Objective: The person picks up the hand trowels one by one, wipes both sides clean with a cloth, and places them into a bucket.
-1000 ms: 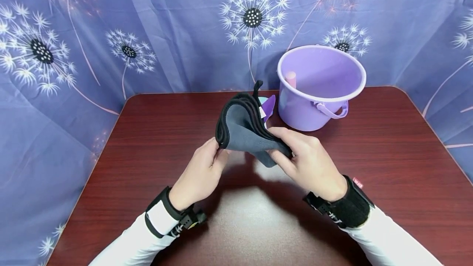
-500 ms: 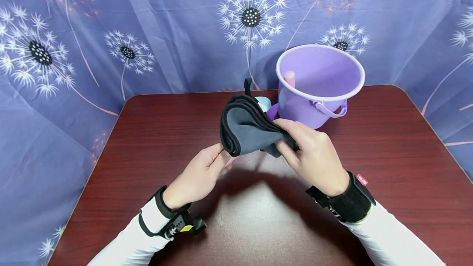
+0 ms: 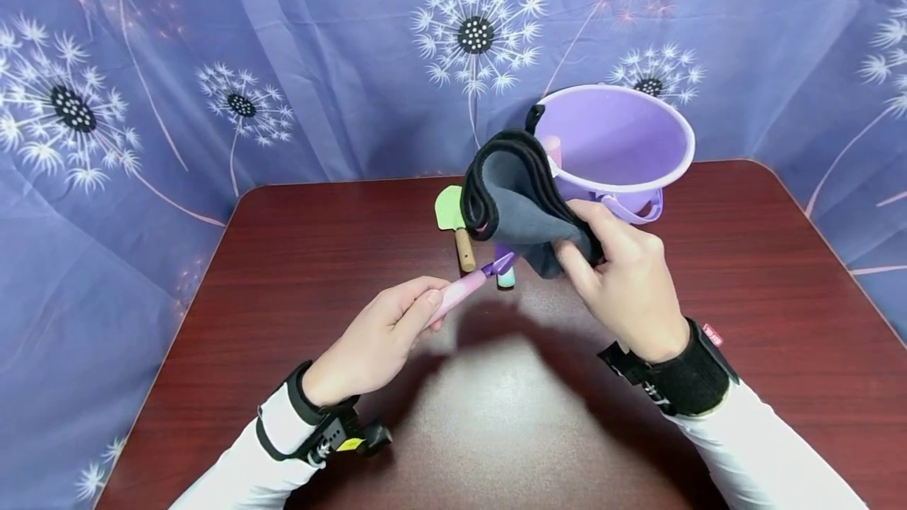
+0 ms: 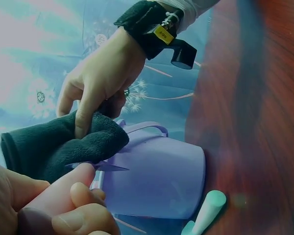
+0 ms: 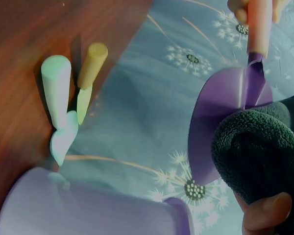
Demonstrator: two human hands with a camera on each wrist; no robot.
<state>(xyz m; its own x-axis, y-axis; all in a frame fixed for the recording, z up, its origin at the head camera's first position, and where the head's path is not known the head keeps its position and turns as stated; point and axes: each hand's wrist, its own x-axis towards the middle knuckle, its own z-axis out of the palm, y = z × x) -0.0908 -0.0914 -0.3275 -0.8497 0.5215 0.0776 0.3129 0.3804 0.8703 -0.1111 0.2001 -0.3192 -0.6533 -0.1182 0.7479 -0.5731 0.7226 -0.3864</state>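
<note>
My left hand (image 3: 383, 329) grips the pink handle of a purple-bladed hand trowel (image 3: 460, 293), which points up and to the right. In my right hand (image 3: 627, 274) is a folded dark grey cloth (image 3: 520, 207) with black edging and a loop. From the head view the cloth hides most of the blade. The right wrist view shows the purple blade (image 5: 210, 125) broad and flat, with the cloth lying against its lower right part. Both hands are above the table.
A lilac bucket (image 3: 616, 140) stands at the back right, with a pink cylindrical end (image 3: 552, 149) inside. A green trowel (image 3: 449, 208) with a wooden handle and a mint-handled trowel (image 5: 58, 93) with a pale blue blade lie left of it. A dandelion-print curtain (image 3: 340, 61) hangs behind the table.
The cloth and my right hand have moved up and right. The trowel's pink handle now shows in my left hand, which has shifted slightly left. The green trowel has come into view.
</note>
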